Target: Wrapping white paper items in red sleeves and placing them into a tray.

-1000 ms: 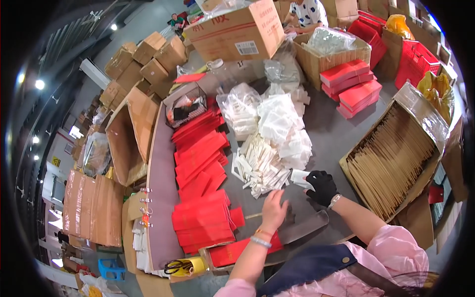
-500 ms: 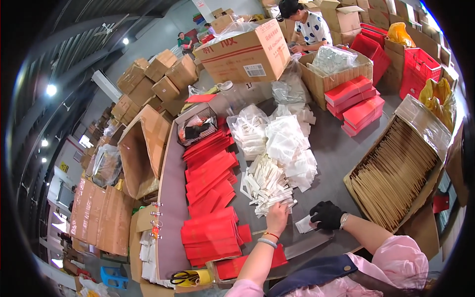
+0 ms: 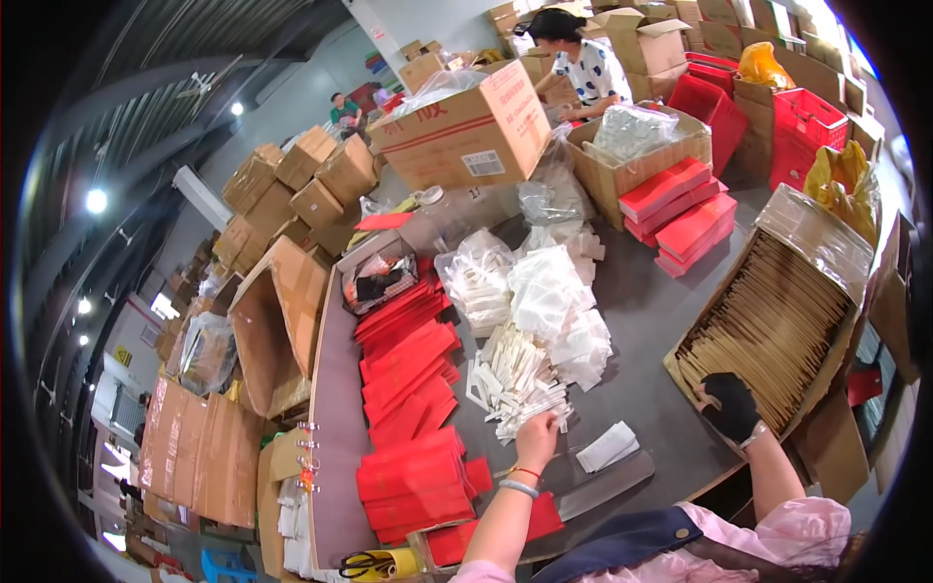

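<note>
My left hand (image 3: 537, 442) is at the near end of a heap of narrow white strips (image 3: 515, 374); its fingertips are pinched together on a strip there. A black glove with bare fingertips covers my right hand (image 3: 731, 406), at the near left corner of an open carton (image 3: 814, 225). Thin brown sheets (image 3: 773, 325) stand on edge in close rows inside it. The right fingers are partly hidden against them, so their grip is unclear. Between my hands a small stack of white folded slips (image 3: 608, 447) lies on the dark tabletop, beside a flat grey strip (image 3: 610, 486).
Fanned red envelopes (image 3: 413, 481) line the left side near a low partition (image 3: 340, 437). Clear plastic bags of white pieces (image 3: 554, 291) lie mid-table. Red stacks (image 3: 695, 233) and a large carton (image 3: 466, 131) stand farther back. Scissors (image 3: 367, 564) lie front left. Another person (image 3: 588, 73) works beyond.
My right hand has left the white folded slips on the table and moved right to the carton of brown sheets. My left hand stays at the strips. The view has shifted slightly.
</note>
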The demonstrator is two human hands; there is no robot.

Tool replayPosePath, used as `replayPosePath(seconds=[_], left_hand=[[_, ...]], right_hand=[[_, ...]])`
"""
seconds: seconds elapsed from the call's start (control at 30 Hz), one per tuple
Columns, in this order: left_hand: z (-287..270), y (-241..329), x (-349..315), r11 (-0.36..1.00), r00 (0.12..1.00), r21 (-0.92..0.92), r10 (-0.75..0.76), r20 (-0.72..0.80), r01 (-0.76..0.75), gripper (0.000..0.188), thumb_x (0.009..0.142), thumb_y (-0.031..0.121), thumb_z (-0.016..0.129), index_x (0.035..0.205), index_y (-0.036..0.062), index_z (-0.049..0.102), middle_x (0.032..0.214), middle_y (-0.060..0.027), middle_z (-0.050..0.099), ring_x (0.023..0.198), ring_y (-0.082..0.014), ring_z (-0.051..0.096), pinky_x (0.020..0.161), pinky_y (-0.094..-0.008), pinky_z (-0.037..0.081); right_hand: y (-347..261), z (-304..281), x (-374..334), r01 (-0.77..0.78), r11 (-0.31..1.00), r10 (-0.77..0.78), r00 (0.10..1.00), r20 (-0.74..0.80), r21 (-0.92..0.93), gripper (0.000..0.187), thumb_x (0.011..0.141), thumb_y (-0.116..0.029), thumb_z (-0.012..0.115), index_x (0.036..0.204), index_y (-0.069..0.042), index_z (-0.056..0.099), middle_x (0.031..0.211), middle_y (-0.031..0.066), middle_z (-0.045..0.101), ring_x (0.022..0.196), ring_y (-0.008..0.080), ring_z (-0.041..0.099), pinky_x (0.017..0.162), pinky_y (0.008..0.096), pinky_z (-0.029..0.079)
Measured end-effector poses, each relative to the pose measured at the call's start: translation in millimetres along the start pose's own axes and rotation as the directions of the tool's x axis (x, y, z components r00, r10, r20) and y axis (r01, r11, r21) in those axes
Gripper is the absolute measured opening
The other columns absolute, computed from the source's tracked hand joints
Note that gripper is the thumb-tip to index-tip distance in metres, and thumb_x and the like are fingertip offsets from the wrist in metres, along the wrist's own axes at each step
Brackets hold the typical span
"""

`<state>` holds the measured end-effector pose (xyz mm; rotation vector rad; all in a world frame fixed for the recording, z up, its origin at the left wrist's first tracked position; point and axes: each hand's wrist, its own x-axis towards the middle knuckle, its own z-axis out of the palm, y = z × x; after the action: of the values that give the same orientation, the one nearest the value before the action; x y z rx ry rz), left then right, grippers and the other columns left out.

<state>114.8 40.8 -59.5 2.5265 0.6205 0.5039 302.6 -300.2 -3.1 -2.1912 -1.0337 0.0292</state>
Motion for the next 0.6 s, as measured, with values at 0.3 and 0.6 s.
replayPosePath(seconds=[0.3, 0.6], left_hand=[[-23.9, -4.1, -0.2, 0.988, 0.987, -0.029, -0.150, 0.058, 0.152, 0.015, 0.076, 0.024, 0.073, 0.079, 0.0094, 0.073, 0.071, -0.0123, 0.068, 0.067, -0.0311, 0.066, 0.062, -0.0402, 0.052], [-21.6, -8.2, -15.7, 0.994, 0.994, -0.024, -0.109, 0.033, 0.109, 0.012, 0.079, 0.021, 0.070, 0.081, 0.0098, 0.073, 0.075, -0.0140, 0.068, 0.070, -0.0338, 0.066, 0.064, -0.0415, 0.053]], right_hand=[[44.5, -44.5, -28.6, -0.119, 0.980, 0.063, 0.946, -0.319, -0.158, 0.033, 0.066, -0.009, 0.074, 0.097, -0.006, 0.065, 0.098, 0.0144, 0.064, 0.095, 0.0348, 0.059, 0.082, 0.0419, 0.049], [67.8, -56.0, -42.3, -0.328, 0.906, 0.227, 0.910, -0.346, -0.267, 0.035, 0.070, -0.015, 0.074, 0.101, -0.003, 0.062, 0.105, 0.0185, 0.061, 0.102, 0.0376, 0.056, 0.088, 0.0449, 0.045]])
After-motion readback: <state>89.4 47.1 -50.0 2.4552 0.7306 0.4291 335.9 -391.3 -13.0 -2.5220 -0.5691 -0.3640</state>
